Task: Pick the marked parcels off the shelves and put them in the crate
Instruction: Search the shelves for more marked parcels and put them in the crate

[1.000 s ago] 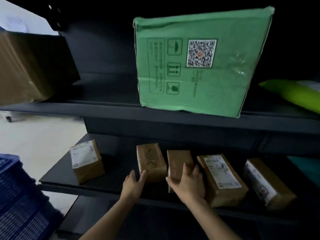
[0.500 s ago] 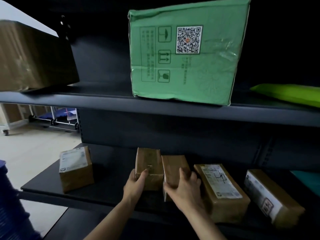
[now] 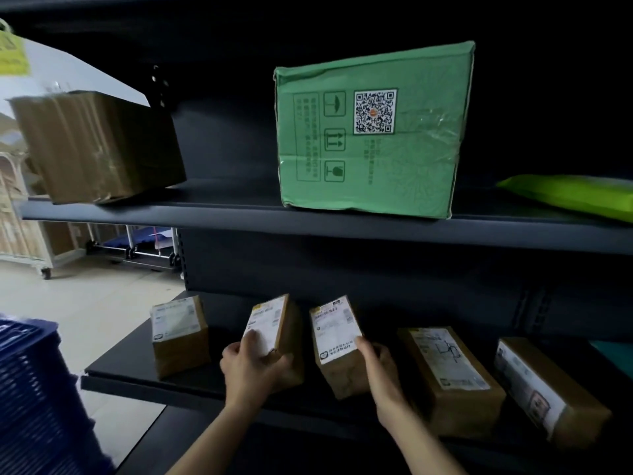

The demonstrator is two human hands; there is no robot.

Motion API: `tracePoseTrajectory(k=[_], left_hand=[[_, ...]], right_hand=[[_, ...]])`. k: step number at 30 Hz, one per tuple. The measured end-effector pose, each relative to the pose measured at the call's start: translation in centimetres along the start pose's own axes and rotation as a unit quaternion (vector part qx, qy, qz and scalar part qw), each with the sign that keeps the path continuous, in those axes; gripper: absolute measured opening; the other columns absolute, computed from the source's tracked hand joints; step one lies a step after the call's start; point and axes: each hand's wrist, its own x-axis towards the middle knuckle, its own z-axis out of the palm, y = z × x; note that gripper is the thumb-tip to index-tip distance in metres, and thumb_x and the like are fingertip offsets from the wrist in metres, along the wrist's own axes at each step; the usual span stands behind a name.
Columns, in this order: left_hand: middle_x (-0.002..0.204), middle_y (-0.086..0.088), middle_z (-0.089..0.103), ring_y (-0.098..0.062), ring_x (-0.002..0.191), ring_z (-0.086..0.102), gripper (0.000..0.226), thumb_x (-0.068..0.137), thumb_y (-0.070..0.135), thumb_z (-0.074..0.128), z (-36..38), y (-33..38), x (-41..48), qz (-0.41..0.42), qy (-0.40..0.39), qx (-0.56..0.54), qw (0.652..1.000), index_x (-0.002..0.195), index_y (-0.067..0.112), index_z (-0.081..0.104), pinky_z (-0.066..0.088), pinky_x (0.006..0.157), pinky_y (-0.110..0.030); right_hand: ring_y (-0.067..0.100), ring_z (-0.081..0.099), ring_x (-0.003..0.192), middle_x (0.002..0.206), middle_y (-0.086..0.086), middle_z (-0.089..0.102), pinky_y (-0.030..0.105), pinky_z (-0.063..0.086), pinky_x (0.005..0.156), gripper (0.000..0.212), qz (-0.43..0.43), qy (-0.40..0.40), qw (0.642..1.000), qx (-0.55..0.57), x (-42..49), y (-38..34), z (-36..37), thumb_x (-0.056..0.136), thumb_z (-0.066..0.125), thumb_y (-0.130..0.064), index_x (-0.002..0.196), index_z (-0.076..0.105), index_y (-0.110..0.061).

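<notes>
At shelf (image 3: 120, 358), 5 parcels (image 3: 448, 371); L hand (image 3: 251, 368), R hand (image 3: 383, 370) hold 2.

Head cam, close, prob. fwd/down onto lower shelf (image 3: 123, 359).

On green box (image 3: 411, 159): QR code (image 3: 375, 112); beside it three handling signs (image 3: 334, 140): umbrella, twin up-arrows, fragile glass. Small print column unreadable. Lower shelf, second parcel (image 3: 270, 323) and third parcel (image 3: 337, 334) from left: white shipping labels, print too blurred. Top left, yellow tag (image 3: 12, 54): illegible.

Matt dark metal shelf (image 3: 308, 224), brown cardboard parcels (image 3: 452, 375) with white paper labels, glossy tape on the green carton (image 3: 370, 132).
</notes>
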Motion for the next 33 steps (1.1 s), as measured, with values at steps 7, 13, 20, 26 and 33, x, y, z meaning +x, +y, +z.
tracePoseTrajectory(k=[7,13,20,26,33], left_hand=[[0.142,-0.010,0.026,-0.030,0.128,0.025,0.087,0.068,0.056,0.071,1.5,0.6,-1.6,0.097,-0.038,0.179,0.978,0.140,0.027,0.032,0.032,0.105,-0.035],[0.144,-0.011,0.024,-0.031,0.130,0.023,0.085,0.070,0.052,0.073,1.4,0.4,-1.3,0.118,-0.044,0.175,0.977,0.141,0.029,0.032,0.033,0.107,-0.039],[0.147,-0.013,0.023,-0.034,0.133,0.022,0.084,0.072,0.053,0.072,-1.2,-1.1,0.4,0.109,-0.019,0.195,0.975,0.141,0.026,0.033,0.031,0.109,-0.041],[0.149,-0.014,0.022,-0.034,0.135,0.021,0.083,0.073,0.054,0.069,-1.5,-1.6,0.6,0.105,-0.019,0.212,0.971,0.142,0.027,0.031,0.032,0.108,-0.041],[0.156,-0.015,0.013,-0.033,0.144,0.007,0.088,0.074,0.064,0.061,-0.2,0.3,-1.1,0.174,0.027,0.258,0.950,0.146,0.026,0.027,0.007,0.116,-0.048]], right_hand=[[0.006,0.055,0.082,0.095,-0.006,0.062,0.022,0.039,0.061,0.032,0.024,-0.004,1.000,0.014,-0.5,2.2,0.2,0.086,0.055,-0.048,0.105,0.060,-0.022],[0.006,0.059,0.089,0.101,-0.009,0.066,0.021,0.044,0.068,0.027,-0.025,-0.018,1.000,0.008,-0.8,2.1,0.5,0.090,0.055,-0.040,0.111,0.064,-0.026],[0.016,0.058,0.108,0.121,0.000,0.062,0.031,0.049,0.090,0.040,-0.066,-0.049,0.995,-0.052,-0.9,2.3,3.7,0.093,0.048,-0.043,0.129,0.053,-0.025],[0.021,0.053,0.120,0.133,0.004,0.055,0.032,0.045,0.098,0.049,-0.079,-0.041,0.992,-0.089,-0.9,2.3,4.0,0.094,0.044,-0.046,0.137,0.045,-0.022],[0.017,0.041,0.133,0.145,0.005,0.043,0.029,0.035,0.108,0.058,-0.124,-0.033,0.979,-0.156,-1.7,1.3,1.0,0.093,0.046,-0.046,0.143,0.034,-0.020]])
